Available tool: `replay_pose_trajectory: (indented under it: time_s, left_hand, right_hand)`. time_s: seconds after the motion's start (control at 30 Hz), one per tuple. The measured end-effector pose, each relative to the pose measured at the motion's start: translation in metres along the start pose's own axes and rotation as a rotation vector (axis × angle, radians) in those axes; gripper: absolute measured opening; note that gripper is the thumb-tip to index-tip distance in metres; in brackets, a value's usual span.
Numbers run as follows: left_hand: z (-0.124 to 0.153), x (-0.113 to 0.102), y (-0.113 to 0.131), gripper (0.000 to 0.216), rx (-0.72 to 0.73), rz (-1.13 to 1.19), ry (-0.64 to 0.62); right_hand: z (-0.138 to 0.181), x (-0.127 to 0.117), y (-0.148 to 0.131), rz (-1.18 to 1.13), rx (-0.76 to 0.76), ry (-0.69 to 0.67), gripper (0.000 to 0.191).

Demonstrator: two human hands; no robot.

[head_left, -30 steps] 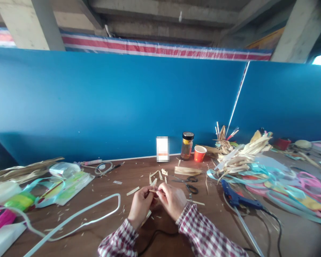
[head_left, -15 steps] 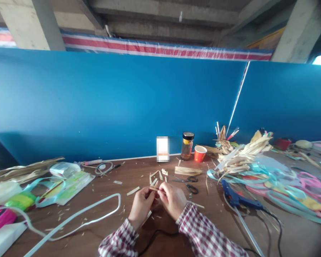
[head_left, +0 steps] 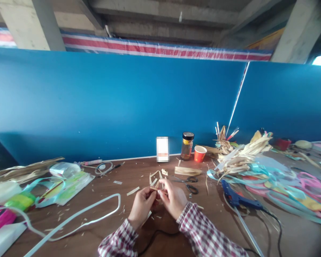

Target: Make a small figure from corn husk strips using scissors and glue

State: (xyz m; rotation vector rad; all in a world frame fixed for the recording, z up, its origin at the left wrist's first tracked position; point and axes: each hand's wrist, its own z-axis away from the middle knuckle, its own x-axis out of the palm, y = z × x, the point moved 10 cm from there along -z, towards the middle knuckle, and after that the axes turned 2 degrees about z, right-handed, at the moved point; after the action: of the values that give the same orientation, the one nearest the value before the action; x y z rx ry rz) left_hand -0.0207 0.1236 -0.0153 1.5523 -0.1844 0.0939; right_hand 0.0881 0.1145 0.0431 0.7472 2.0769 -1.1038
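Observation:
My left hand [head_left: 141, 206] and my right hand [head_left: 174, 198] meet over the brown table [head_left: 101, 232], both pinched on a thin pale straw strip [head_left: 155, 189] held between their fingertips. Both wrists wear red and white checked sleeves. Several short cut straw pieces [head_left: 157, 175] lie on the table just beyond the hands. A pair of black-handled scissors [head_left: 188, 182] rests right of my right hand.
A blue glue gun [head_left: 237, 197] with its cord lies to the right, beside a heap of dried husks [head_left: 239, 155] and coloured ribbons [head_left: 286, 185]. A jar [head_left: 187, 145] and an orange cup [head_left: 199, 154] stand at the blue partition. A white tube loop [head_left: 77, 216] and plastic packets [head_left: 66, 184] lie left.
My hands have shifted slightly away from me and my right hand's fingers have turned on the strip. Nothing else on the table has moved.

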Motion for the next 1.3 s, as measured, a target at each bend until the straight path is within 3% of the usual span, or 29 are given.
replay_pose_trajectory:
  time_s: [0.1,0.23,0.4,0.63,1.0,1.3]
  left_hand:
    - [0.001,0.003,0.001,0.025,0.006,0.017,-0.03]
    - [0.001,0.004,0.002,0.025,0.003,0.011,-0.039]
    - [-0.001,0.001,0.0,0.028,0.005,-0.039,-0.023]
    - [0.0,0.0,-0.003,0.033,-0.049,-0.048,-0.011]
    - [0.003,0.003,0.001,0.033,-0.037,-0.052,0.002]
    - [0.003,0.009,-0.004,0.028,-0.053,-0.058,-0.06]
  right_hand:
    - [-0.001,-0.001,-0.002,-0.084,-0.031,-0.014,0.018]
    - [-0.003,-0.004,-0.005,-0.145,-0.071,-0.003,0.021]
    - [0.0,-0.004,-0.012,-0.049,-0.09,-0.011,0.029]
    - [0.001,-0.007,-0.013,0.073,-0.07,0.023,0.026]
    - [0.001,-0.008,-0.013,0.004,-0.081,0.033,0.026]
    - [0.0,-0.007,-0.014,-0.13,-0.1,0.043,0.023]
